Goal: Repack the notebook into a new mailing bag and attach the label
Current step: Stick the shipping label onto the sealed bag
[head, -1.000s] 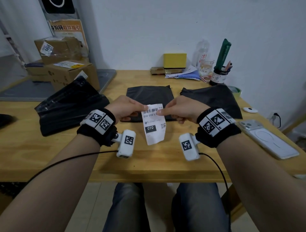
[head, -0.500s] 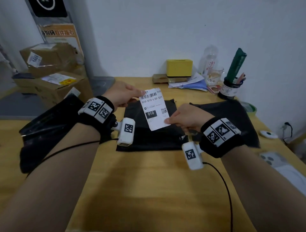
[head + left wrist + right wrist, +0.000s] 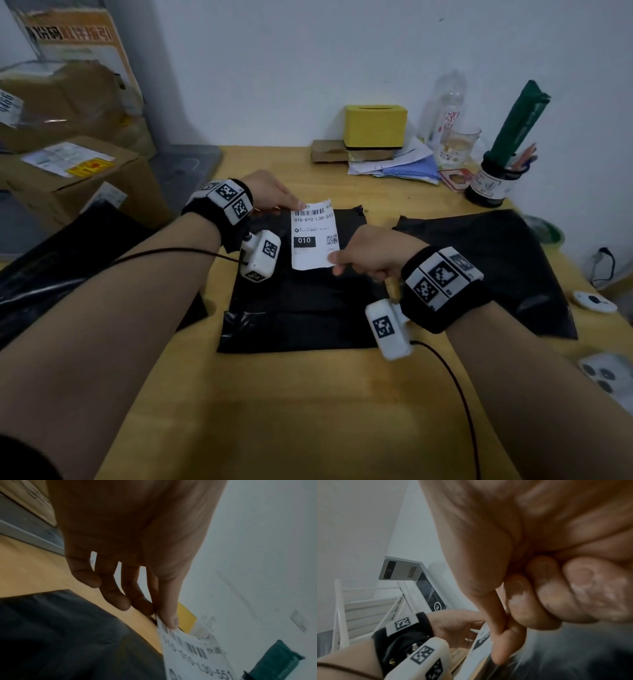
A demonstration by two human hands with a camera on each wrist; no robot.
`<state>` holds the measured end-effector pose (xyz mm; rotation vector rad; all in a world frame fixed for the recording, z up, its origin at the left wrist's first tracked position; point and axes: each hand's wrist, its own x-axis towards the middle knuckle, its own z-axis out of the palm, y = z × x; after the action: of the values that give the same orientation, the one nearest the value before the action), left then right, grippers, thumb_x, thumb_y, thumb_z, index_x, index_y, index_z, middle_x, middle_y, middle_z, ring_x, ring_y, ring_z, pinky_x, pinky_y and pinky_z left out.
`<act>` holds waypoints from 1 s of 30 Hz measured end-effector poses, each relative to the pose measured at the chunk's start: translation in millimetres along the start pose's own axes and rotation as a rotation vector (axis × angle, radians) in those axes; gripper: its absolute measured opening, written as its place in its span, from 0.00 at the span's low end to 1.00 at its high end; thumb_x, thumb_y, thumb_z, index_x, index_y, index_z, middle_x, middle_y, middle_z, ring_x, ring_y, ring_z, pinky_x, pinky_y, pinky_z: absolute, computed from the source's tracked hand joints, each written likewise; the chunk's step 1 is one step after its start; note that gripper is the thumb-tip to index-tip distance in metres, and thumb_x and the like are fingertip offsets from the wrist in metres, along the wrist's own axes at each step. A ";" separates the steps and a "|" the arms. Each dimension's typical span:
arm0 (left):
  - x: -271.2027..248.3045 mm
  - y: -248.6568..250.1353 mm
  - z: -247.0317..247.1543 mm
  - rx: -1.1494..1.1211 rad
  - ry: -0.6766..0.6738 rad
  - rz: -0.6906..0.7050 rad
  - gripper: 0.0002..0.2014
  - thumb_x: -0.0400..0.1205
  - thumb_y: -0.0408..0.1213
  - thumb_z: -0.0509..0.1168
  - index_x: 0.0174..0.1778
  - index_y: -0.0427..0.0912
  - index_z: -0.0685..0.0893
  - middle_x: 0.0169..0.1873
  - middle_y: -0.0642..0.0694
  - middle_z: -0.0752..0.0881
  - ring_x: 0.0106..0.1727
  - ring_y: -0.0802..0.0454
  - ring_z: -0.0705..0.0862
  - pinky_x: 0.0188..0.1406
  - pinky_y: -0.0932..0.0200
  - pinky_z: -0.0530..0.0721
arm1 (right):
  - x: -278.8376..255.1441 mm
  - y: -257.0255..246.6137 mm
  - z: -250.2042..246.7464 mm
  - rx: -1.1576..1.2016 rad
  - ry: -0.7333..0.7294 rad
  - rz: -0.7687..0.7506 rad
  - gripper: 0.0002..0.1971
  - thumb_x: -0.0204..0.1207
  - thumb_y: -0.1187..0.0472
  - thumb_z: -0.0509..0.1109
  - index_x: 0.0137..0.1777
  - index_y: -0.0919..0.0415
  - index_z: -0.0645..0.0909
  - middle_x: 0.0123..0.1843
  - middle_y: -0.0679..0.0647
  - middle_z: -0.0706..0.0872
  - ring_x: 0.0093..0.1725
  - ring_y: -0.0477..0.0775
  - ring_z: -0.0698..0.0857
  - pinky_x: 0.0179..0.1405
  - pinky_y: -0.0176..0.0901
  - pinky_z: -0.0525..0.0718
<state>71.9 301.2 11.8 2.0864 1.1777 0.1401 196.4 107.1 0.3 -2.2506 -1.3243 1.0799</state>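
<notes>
The main risk, as I judge it, is a crooked or wrinkled stick: the shipping label (image 3: 313,235) is stretched between two corner pinches only, so if one corner meets the black mailing bag (image 3: 301,308) before the other, the paper could skew, trap a crease, or fold onto itself. The bag's glossy film also looks slippery and could shift on the desk (image 3: 308,411) under pressure.

In the head view the label sits just above centre frame, over the upper part of the bag. The left hand (image 3: 270,195), up and to the left of it, pinches its top left corner between thumb and fingertips. The right hand (image 3: 370,257), right of centre, pinches the lower right corner, other fingers curled in
</notes>
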 end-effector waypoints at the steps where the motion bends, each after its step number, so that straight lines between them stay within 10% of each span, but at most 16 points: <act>1: 4.6 -0.7 -0.1 0.031 -0.017 -0.013 0.18 0.73 0.52 0.79 0.55 0.47 0.92 0.44 0.48 0.90 0.40 0.54 0.81 0.36 0.61 0.76 | 3.4 -1.8 -1.0 -0.012 -0.010 0.002 0.17 0.85 0.49 0.69 0.43 0.60 0.92 0.22 0.50 0.73 0.19 0.51 0.68 0.21 0.37 0.69; 14: 32.2 -17.0 18.0 0.064 -0.054 -0.068 0.20 0.69 0.50 0.82 0.52 0.42 0.93 0.48 0.42 0.92 0.44 0.48 0.87 0.50 0.52 0.87 | 23.4 -6.5 0.5 -0.153 -0.082 0.038 0.16 0.84 0.51 0.70 0.38 0.56 0.92 0.20 0.49 0.72 0.15 0.50 0.67 0.19 0.35 0.66; 18: 32.2 -18.9 23.6 0.077 -0.022 -0.074 0.18 0.70 0.51 0.82 0.50 0.45 0.93 0.40 0.44 0.89 0.32 0.53 0.80 0.31 0.61 0.77 | 23.3 -9.7 1.0 -0.220 -0.080 0.024 0.14 0.83 0.54 0.71 0.39 0.56 0.91 0.14 0.45 0.72 0.11 0.46 0.66 0.15 0.31 0.65; 25: 26.6 -19.3 32.0 0.113 0.055 -0.013 0.14 0.67 0.51 0.84 0.42 0.47 0.96 0.38 0.48 0.92 0.43 0.51 0.87 0.47 0.54 0.86 | 28.7 -10.9 2.4 -0.265 -0.080 -0.005 0.11 0.82 0.57 0.71 0.41 0.61 0.88 0.12 0.43 0.74 0.09 0.42 0.67 0.12 0.28 0.64; 30: 25.8 -21.3 32.4 0.222 0.081 -0.077 0.30 0.63 0.60 0.83 0.49 0.39 0.91 0.44 0.49 0.91 0.46 0.49 0.88 0.52 0.50 0.87 | 34.4 -3.7 2.4 -0.286 -0.041 0.004 0.20 0.77 0.50 0.77 0.28 0.59 0.81 0.19 0.49 0.75 0.12 0.47 0.70 0.16 0.31 0.68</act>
<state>85.3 310.6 -31.8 2.2407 1.3744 0.0599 202.2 138.0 -14.6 -2.4425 -1.5796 0.9969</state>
